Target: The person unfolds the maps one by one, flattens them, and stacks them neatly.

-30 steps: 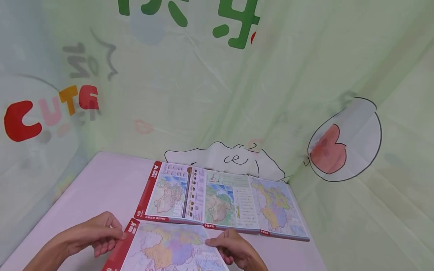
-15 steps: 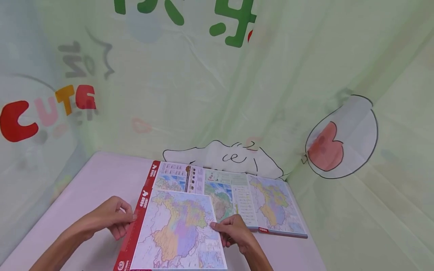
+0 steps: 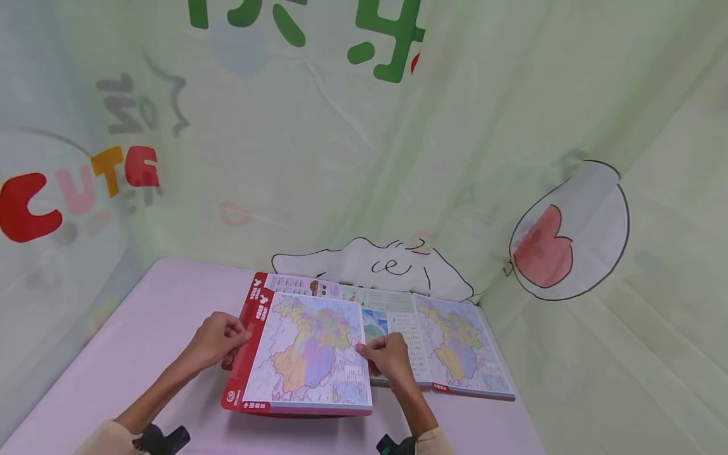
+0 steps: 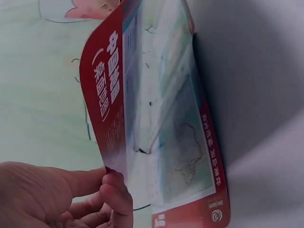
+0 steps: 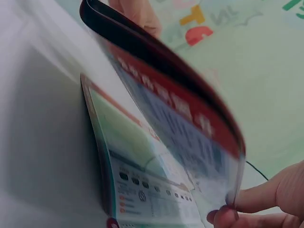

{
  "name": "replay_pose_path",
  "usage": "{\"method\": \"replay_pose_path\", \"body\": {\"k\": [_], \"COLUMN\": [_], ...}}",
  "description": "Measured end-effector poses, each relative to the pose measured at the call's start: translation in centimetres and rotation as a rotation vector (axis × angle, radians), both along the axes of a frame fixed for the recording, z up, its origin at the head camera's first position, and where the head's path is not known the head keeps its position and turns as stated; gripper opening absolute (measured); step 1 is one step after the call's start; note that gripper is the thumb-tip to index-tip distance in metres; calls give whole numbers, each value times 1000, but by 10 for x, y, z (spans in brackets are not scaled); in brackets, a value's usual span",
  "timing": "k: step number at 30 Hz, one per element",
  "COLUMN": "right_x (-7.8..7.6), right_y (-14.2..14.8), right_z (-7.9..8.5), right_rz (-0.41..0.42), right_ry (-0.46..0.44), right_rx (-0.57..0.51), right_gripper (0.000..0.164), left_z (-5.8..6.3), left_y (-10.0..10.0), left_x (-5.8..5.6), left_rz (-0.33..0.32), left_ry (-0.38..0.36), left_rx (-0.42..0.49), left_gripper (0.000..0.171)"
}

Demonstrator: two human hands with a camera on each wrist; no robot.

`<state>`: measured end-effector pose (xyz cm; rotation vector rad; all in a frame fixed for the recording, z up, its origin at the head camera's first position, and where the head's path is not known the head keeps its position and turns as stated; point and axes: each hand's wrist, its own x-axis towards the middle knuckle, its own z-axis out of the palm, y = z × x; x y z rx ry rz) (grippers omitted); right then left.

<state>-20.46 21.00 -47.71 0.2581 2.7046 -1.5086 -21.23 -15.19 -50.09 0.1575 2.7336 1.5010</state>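
Observation:
Both hands hold up a folded map (image 3: 313, 354) with a red strip down its left side and a coloured country map on its face. My left hand (image 3: 218, 341) pinches the red strip between thumb and fingers. At the opposite edge, my right hand (image 3: 389, 357) pinches the map with thumb on top. The held map hangs tilted over a row of three similar maps, covering much of the left one (image 3: 290, 284) and part of the middle one (image 3: 406, 328). The right-hand map (image 3: 463, 347) shows fully. In the right wrist view, a gap separates the held map from a map (image 5: 156, 190) below.
A pale pink tabletop (image 3: 170, 297) lies under everything. Behind it and to both sides hangs a light green printed curtain (image 3: 341, 158), its lower part right at the table's back edge. Dark wrist-camera mounts (image 3: 162, 439) sit on both forearms.
The held map has moved from the near edge forward over the row, now covering most of the left map. Both hands have travelled forward with it, keeping their pinch.

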Motion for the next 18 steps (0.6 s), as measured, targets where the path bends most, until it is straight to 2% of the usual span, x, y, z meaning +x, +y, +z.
{"method": "replay_pose_path", "body": {"k": [8,14,18], "right_x": [-36,-60,-69], "right_y": [-7,-11,-15], "right_z": [-11,-31,-37], "right_rz": [-125,-181,-207], "right_ry": [101,175,196], "right_rx": [163,256,277], "right_gripper": [13,13,13], "left_z": [-13,-24,-31], "left_y": [13,20,24], "left_x": [-28,-44,-54], "left_rz": [67,84,91], "left_ry": [99,107,97], "left_rx": [-68,-46,-21], "left_gripper": [18,15,15]}}
